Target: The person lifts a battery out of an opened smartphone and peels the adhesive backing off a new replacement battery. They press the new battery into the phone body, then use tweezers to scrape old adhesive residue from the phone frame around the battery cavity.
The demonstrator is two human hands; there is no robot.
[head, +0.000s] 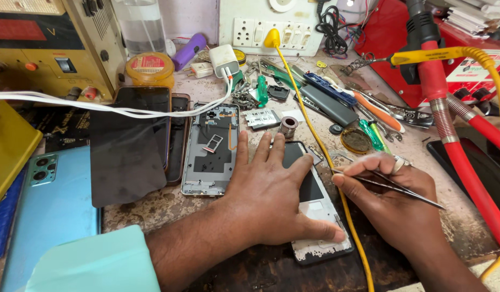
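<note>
Near the desk's front edge the left hand [271,197] lies flat, fingers spread, on the opened phone [315,208] while the right hand [393,197] pinches tweezers [393,186] – a slip could scratch it, or perhaps snag the yellow cable [336,186].

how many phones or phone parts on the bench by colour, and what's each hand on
Light blue phone back: 1
Dark phones stacked: 2
Silver phone frame: 1
White opened phone under left hand: 1
Total: 5
Right hand holds tweezers.
</note>
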